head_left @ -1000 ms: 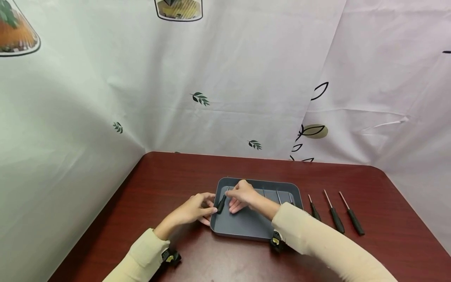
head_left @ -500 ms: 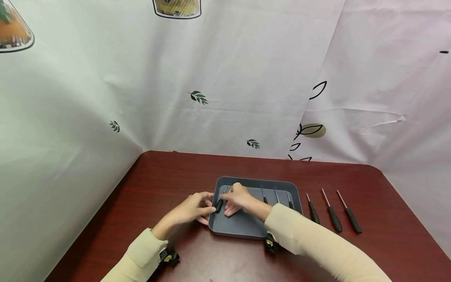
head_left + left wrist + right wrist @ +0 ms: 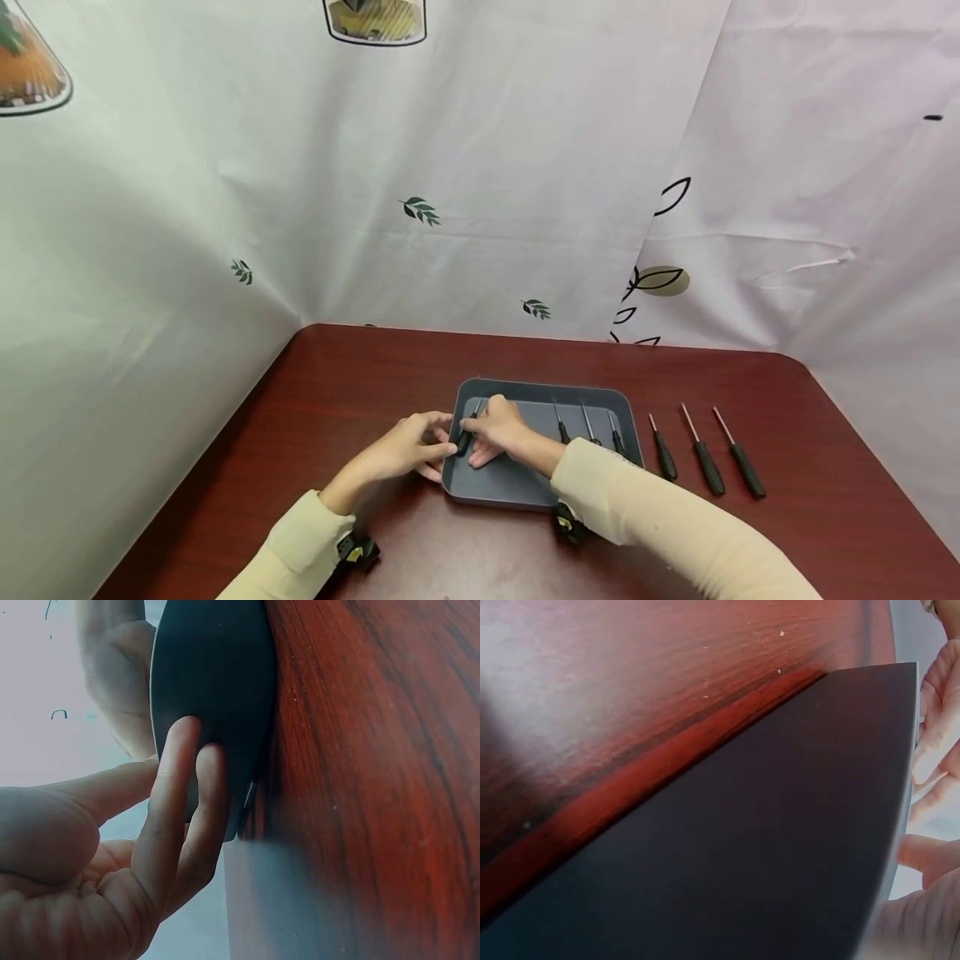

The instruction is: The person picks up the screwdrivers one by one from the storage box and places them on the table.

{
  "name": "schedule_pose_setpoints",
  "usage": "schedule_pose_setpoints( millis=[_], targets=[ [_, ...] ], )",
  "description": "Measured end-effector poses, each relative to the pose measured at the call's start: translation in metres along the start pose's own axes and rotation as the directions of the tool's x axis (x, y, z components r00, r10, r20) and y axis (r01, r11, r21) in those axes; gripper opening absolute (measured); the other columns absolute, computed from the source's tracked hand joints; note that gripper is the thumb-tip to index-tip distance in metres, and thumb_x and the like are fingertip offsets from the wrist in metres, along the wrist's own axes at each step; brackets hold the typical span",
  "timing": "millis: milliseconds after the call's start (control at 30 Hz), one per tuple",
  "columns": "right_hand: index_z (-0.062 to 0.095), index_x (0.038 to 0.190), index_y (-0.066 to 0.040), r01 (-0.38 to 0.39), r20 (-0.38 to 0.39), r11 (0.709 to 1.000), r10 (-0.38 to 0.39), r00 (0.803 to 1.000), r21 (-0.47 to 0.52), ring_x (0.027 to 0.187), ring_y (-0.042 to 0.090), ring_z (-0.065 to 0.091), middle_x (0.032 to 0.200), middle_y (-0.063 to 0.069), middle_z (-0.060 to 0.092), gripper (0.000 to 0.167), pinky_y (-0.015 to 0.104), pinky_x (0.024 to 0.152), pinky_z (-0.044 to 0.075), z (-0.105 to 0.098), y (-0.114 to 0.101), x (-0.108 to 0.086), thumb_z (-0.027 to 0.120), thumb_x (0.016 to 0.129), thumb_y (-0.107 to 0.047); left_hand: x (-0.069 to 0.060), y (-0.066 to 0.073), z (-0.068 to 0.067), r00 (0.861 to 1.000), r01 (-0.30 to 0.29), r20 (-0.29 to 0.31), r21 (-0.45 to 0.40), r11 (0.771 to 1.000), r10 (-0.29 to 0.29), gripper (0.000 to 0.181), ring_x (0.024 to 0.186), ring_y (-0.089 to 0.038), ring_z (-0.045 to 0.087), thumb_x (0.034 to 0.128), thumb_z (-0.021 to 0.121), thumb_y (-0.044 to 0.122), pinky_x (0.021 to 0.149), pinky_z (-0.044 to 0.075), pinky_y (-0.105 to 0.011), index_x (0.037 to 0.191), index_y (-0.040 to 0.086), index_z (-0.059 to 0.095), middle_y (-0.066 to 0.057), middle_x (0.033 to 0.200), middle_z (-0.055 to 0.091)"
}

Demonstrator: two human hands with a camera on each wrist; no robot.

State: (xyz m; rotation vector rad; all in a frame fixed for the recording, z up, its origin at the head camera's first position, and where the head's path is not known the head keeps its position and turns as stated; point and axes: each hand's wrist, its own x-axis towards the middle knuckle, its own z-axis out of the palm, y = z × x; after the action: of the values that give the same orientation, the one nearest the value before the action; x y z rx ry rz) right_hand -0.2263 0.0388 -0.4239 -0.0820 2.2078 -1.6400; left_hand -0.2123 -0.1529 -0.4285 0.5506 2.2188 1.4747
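In the head view, my left hand (image 3: 412, 446) grips the left rim of a grey tray (image 3: 495, 493). Its thumb comes over the rim, while its fingers (image 3: 174, 780) lie along the outer wall in the left wrist view. My right hand (image 3: 498, 429) reaches inside the tray, and its fingertips pinch the black handle of a screwdriver (image 3: 464, 440) lying along the left wall. The right wrist view shows mostly the tray's outer wall (image 3: 735, 825), with parts of the hands at the edge. Three more screwdrivers lie in the tray's right half, among them one (image 3: 562, 429) partly behind my right arm.
Three black-handled screwdrivers lie on the dark red table (image 3: 375, 367) to the right of the tray: a near one (image 3: 664, 457), a middle one (image 3: 708, 467) and a far-right one (image 3: 747, 471). A white patterned cloth (image 3: 480, 250) hangs behind the table and on both sides.
My right hand has moved left and slightly nearer, its fingertips going from the screwdriver's shaft end down onto the handle. My left hand stays on the rim. The head view has shifted slightly.
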Motion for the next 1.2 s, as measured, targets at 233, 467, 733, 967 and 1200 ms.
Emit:
schedule_pose_setpoints(
  millis=[233, 467, 733, 967, 1200],
  targets=[
    [0.059, 0.084, 0.026, -0.022, -0.004, 0.999, 0.022, 1.0, 0.024, 0.054, 0.034, 0.069, 0.067, 0.033, 0.063, 0.031, 0.038, 0.05, 0.062, 0.006, 0.003, 0.004, 0.066, 0.093, -0.003, -0.004, -0.002, 0.002, 1.0, 0.002, 0.009, -0.042, 0.999, -0.001, 0.057, 0.073, -0.028, 0.071, 0.0966, 0.065, 0.003, 0.06, 0.064, -0.041, 0.141, -0.019, 0.037, -0.016, 0.1, 0.06],
    [0.062, 0.079, 0.021, -0.026, -0.04, 0.999, 0.025, 0.999, -0.027, 0.051, 0.031, 0.068, 0.061, 0.028, 0.064, 0.025, 0.035, 0.048, 0.061, 0.004, 0.002, 0.009, 0.073, 0.088, 0.0, -0.004, -0.001, 0.001, 1.0, -0.007, 0.009, -0.028, 1.0, 0.008, 0.057, 0.072, -0.029, 0.071, 0.0969, 0.065, 0.004, 0.06, 0.064, -0.04, 0.141, -0.019, 0.037, -0.016, 0.101, 0.06],
    [0.064, 0.076, 0.021, -0.011, -0.02, 0.997, 0.01, 1.0, -0.073, 0.05, 0.031, 0.068, 0.06, 0.027, 0.063, 0.022, 0.035, 0.047, 0.061, 0.0, 0.0, 0.011, 0.071, 0.085, 0.003, -0.002, 0.0, 0.001, 1.0, -0.012, 0.011, -0.033, 0.999, 0.012, 0.057, 0.072, -0.028, 0.071, 0.0968, 0.065, 0.003, 0.06, 0.064, -0.04, 0.141, -0.019, 0.037, -0.016, 0.101, 0.061],
    [0.063, 0.077, 0.022, -0.007, -0.013, 0.997, 0.006, 1.0, -0.071, 0.05, 0.032, 0.068, 0.06, 0.027, 0.063, 0.023, 0.036, 0.047, 0.061, 0.001, 0.001, 0.012, 0.071, 0.087, 0.003, -0.003, 0.001, 0.001, 1.0, -0.007, 0.011, -0.027, 1.0, 0.007, 0.056, 0.071, -0.029, 0.071, 0.0969, 0.065, 0.003, 0.06, 0.064, -0.04, 0.141, -0.019, 0.037, -0.016, 0.101, 0.06],
    [0.064, 0.076, 0.018, -0.008, -0.034, 0.994, 0.004, 0.999, -0.107, 0.047, 0.03, 0.067, 0.058, 0.025, 0.063, 0.022, 0.035, 0.044, 0.06, 0.001, -0.002, 0.011, 0.072, 0.087, 0.002, -0.002, 0.002, 0.0, 1.0, -0.007, 0.005, -0.027, 1.0, 0.007, 0.057, 0.072, -0.029, 0.071, 0.0968, 0.065, 0.003, 0.06, 0.064, -0.04, 0.141, -0.019, 0.037, -0.016, 0.101, 0.06]
  ],
)
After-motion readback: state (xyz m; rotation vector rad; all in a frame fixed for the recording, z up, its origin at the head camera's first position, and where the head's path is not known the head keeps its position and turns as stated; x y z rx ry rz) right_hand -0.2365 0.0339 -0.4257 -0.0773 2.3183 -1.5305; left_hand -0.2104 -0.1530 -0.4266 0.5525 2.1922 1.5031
